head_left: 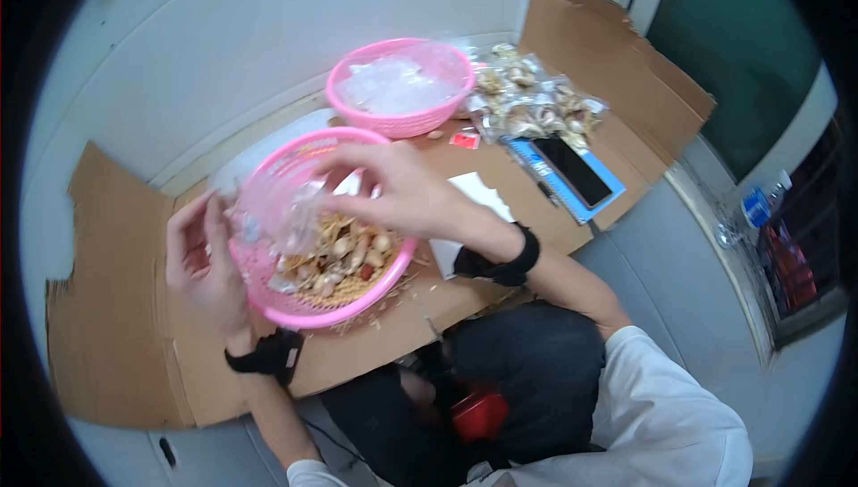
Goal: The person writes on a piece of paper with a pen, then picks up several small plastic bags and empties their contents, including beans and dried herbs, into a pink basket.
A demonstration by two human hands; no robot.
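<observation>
My left hand is at the left rim of the near pink basket, its fingers closed on one side of a clear plastic bag. From the right, my right hand reaches over the same basket, thumb and fingers pinched on the bag's other side. The bag is blurred, and its contents are hard to make out. Below it in the basket lie pale shell-like pieces with small brown and reddish bits. Both wrists wear black bands.
Behind stands another pink basket holding clear plastic bags. Filled bags lie at its right, near a phone on a blue notebook. White paper rests on the cardboard. A bottle stands far right.
</observation>
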